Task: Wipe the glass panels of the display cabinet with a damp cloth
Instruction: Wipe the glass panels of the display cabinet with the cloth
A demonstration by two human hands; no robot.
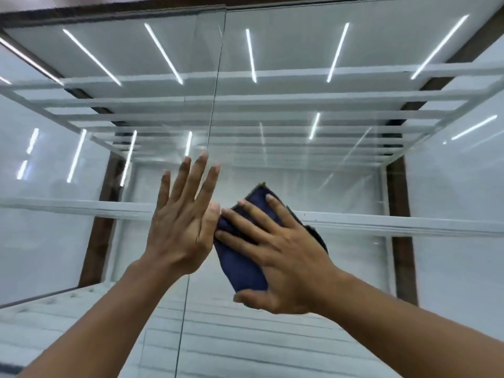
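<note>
1. Your cloth (240,266) is a small, dark blue folded pad. It looks soft and light, and being damp it should drag a little on glass rather than skate. It lies flat against the right glass panel (354,173), just right of the vertical seam (215,91) where the two panels meet.
2. Your right hand (283,257) lies on the cloth with its fingers (276,211) straight and spread apart, pressing, not pinching. The thumb sits at the cloth's lower edge.
3. Hold it that way, palm over the middle and fingertips near the edges, so that the fold does not bunch up or slide out from under you.
4. Your left hand (180,230) is flat on the left glass panel (68,241), fingers (196,184) straight and slightly fanned, holding nothing. Its thumb side touches or nearly touches the cloth's left edge.
5. The glass is stiff, smooth and breakable, and the panel edge at the seam looks bare. Press evenly and avoid leaning hard close to that edge.
6. Hard to make out:
   - Smears or wet streaks cannot be told from the glare of the reflected light strips (163,53).
   - The part of the cloth under your palm is hidden, so its fold and thickness are unclear.
   - The white shelves (381,222) behind the glass show only through reflections.
   - The panels' lower edges are cut off by your forearms and the picture's edge.
</note>
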